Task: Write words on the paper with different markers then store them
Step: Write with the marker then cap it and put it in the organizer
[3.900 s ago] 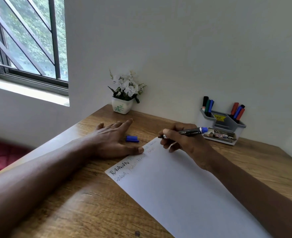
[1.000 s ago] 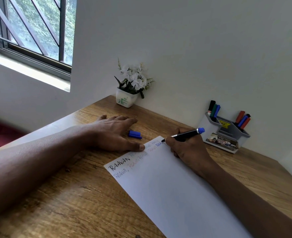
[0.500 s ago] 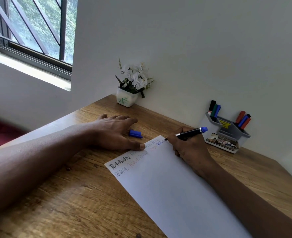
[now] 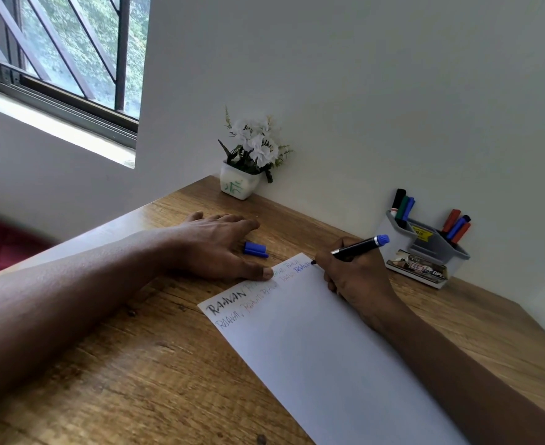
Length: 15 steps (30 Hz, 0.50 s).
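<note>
A white sheet of paper [image 4: 322, 354] lies slanted on the wooden desk [image 4: 136, 364], with words in several colours along its top edge. My right hand [image 4: 354, 274] grips a black marker with a blue end [image 4: 361, 247]; its tip touches the paper's far corner, at the end of a blue word. My left hand [image 4: 213, 245] lies flat on the desk, thumb pressing the paper's top edge. The marker's blue cap [image 4: 255, 249] lies on the desk just beyond my left fingers.
A grey marker holder [image 4: 425, 252] with several coloured markers stands against the wall at the right. A small white pot of white flowers [image 4: 242, 181] sits in the desk's far corner. A barred window is at upper left.
My right hand has moved the marker rightward along the top edge, and the blue word has grown. My left hand and the cap have stayed put.
</note>
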{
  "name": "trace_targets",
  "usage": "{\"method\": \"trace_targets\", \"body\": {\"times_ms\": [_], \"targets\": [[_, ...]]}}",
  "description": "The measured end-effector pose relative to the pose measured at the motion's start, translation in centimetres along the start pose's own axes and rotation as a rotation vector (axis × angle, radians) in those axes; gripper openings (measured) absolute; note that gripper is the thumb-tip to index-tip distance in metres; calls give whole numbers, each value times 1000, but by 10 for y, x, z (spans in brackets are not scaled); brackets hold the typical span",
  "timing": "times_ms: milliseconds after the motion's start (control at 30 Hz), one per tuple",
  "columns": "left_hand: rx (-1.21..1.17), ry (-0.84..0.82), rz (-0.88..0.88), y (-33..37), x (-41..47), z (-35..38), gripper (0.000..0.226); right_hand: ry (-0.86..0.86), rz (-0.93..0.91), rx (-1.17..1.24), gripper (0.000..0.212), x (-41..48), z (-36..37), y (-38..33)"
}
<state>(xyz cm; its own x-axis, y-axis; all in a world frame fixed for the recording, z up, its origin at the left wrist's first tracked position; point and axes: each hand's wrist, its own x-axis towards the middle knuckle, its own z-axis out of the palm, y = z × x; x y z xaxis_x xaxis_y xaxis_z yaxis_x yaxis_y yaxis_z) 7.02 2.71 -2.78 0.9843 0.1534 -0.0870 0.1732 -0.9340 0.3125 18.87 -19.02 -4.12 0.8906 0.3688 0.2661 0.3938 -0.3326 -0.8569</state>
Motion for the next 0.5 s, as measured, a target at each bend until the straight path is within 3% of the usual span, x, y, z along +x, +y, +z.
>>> {"method": "trace_targets", "body": {"times_ms": [167, 267, 367, 500], "targets": [[-16, 53, 17, -1, 1, 1, 99, 18, 59, 148, 11, 0, -1, -1], [-76, 199, 60, -8, 4, 6, 85, 5, 80, 333, 2, 0, -5, -3], [-59, 338, 127, -12, 5, 9, 63, -72, 31, 384, 9, -2, -7, -3], [41, 399, 156, -5, 5, 9, 37, -142, -46, 426, 20, -7, -8, -6]]}}
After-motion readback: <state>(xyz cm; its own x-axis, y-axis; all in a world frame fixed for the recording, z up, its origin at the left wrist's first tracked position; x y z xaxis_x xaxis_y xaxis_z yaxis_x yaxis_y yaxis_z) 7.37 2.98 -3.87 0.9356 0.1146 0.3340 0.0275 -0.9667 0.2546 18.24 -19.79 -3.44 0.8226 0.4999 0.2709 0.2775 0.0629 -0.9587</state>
